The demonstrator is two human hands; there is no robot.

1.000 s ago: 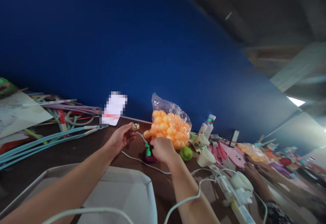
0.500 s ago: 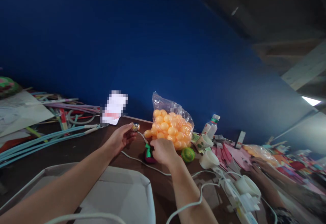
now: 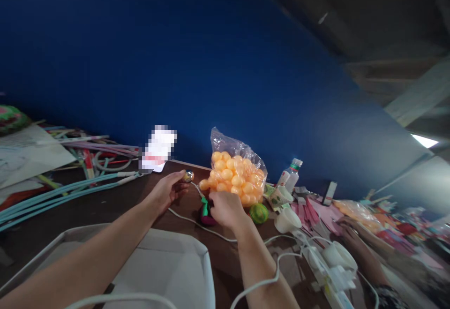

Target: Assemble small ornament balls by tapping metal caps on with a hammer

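My left hand point(image 3: 169, 191) pinches a small shiny gold-and-silver round piece point(image 3: 189, 175) between thumb and fingers, above the brown table point(image 3: 147, 192). A thin white cord point(image 3: 197, 188) runs close beside that piece. My right hand point(image 3: 225, 209) is closed, knuckles up, with its fingertips pointing left and mostly hidden. Just left of those fingers is a bright green piece point(image 3: 205, 206) on a dark purple rounded thing point(image 3: 207, 219). Behind my right hand stands a clear plastic bag point(image 3: 239, 147) full of orange balls point(image 3: 237, 180). What the right fingers grip cannot be made out.
A pale tray point(image 3: 168, 262) lies under my left forearm. On the right are a green striped ball point(image 3: 259, 213), tape rolls point(image 3: 287, 220), a bottle point(image 3: 292, 173) and a power strip point(image 3: 325, 271). Another person's hand point(image 3: 355, 238) rests on pink sheets. Blue sticks point(image 3: 70, 194) lie left.
Both my hands stay almost in place, with the same hold. At the right, the other person's hand has shifted slightly left.
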